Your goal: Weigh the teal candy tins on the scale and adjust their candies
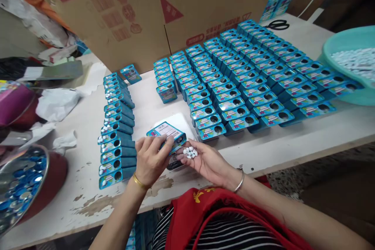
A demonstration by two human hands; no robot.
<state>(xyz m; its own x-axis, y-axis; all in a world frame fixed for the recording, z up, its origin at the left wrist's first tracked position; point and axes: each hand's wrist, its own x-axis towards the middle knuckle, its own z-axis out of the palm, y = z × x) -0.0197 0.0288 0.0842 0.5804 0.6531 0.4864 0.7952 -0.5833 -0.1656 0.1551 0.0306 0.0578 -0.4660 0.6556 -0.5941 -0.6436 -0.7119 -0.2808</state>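
My left hand (154, 156) is closed over a small blue candy tin (168, 132), tilted with its end toward my other palm. My right hand (202, 160) is cupped palm up beside that end and carries a small heap of white candies (190, 152). Beneath both hands stands a white device (175, 119) that looks like a small scale, its dark front partly hidden. A row of upright blue tins (117, 140) runs to the left, several with white candies on their tops. Many more blue tins (231, 93) with dark round holes stand in rows on the right.
A turquoise basin (336, 43) of white candies sits at the far right, and black scissors (278, 25) lie behind the tins. At the left is a red bowl (54, 175) of blue and silver round pieces. A large cardboard box (140, 4) closes off the back.
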